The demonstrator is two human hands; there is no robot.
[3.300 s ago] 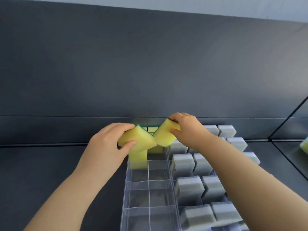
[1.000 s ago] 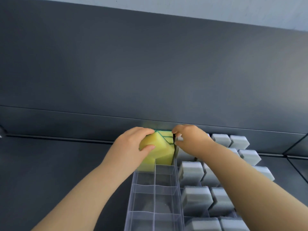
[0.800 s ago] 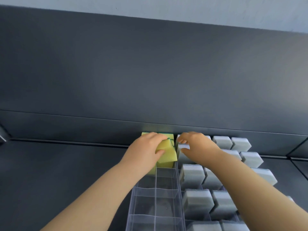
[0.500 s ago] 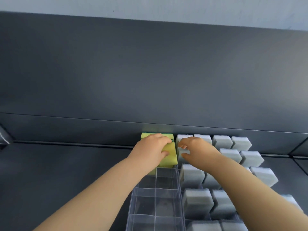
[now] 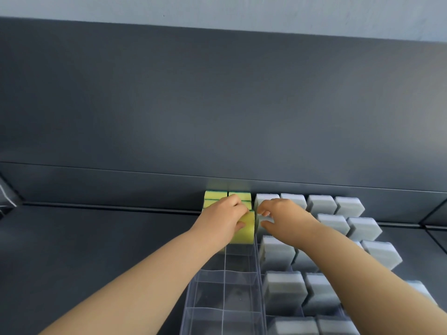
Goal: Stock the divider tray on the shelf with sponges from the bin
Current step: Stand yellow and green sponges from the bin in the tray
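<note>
place: shop | evidence: dark shelf [image 5: 96, 250], divider tray [image 5: 225, 286], sponge rows [image 5: 321, 204]

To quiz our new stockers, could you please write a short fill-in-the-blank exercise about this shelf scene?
1. The sponge under the left hand is ____ in colour.
2. The neighbouring sponges, right of the divider tray, are all ____.
3. The tray's compartments nearest the camera are ____.

Missing words: yellow; grey; empty.
</note>
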